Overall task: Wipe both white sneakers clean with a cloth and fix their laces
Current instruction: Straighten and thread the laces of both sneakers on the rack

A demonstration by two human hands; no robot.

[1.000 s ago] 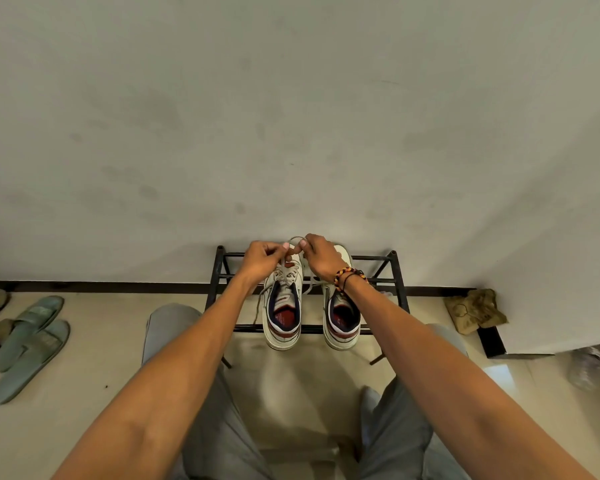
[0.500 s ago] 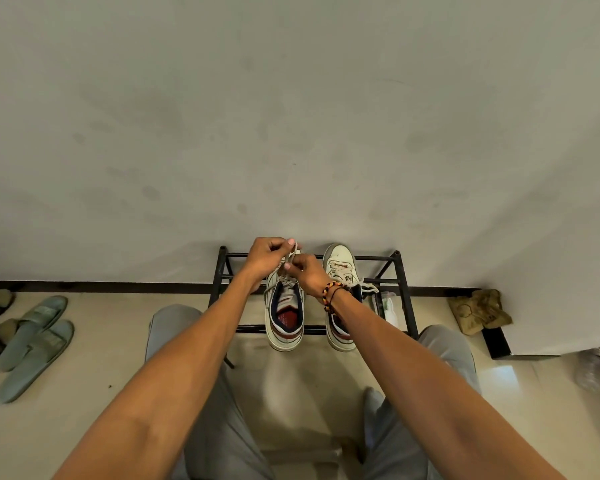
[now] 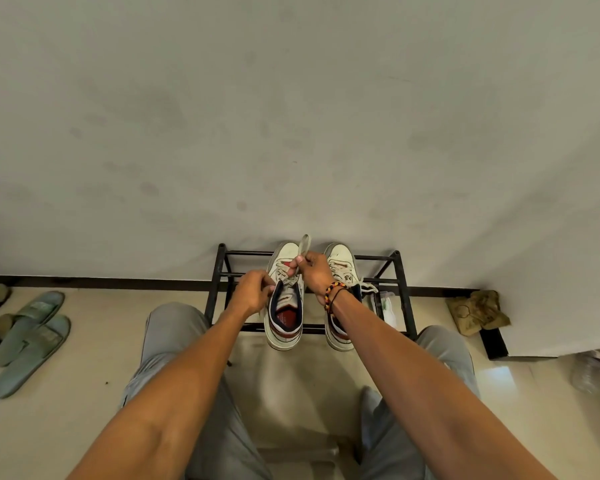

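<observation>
A pale wall (image 3: 291,116) fills the upper view above a tiled floor (image 3: 94,368), seen from a seated person's head looking down over grey-trousered knees. Against the wall stands a low black metal shoe rack (image 3: 400,289), and on its top tier sit two white sneakers side by side, toes to the wall. Both bare forearms reach out to the left sneaker (image 3: 284,327); the right sneaker (image 3: 340,268) sits just beside it, partly hidden by the wrist, its laces trailing loose to the right. The right hand (image 3: 312,271), wearing a beaded bracelet (image 3: 333,294), pinches a lace loop (image 3: 305,244) and holds it up above the shoe. The left hand (image 3: 253,292) is curled at the shoe's collar, apparently grasping the other lace end, though the lace itself is hidden there. The step in hand looks like tying the left sneaker's laces. Next would likely be wrapping the free end around the loop and pulling snug, then the right sneaker. Green slides (image 3: 28,337) lie far left; a crumpled tan cloth (image 3: 478,313) lies on the floor to the right.
</observation>
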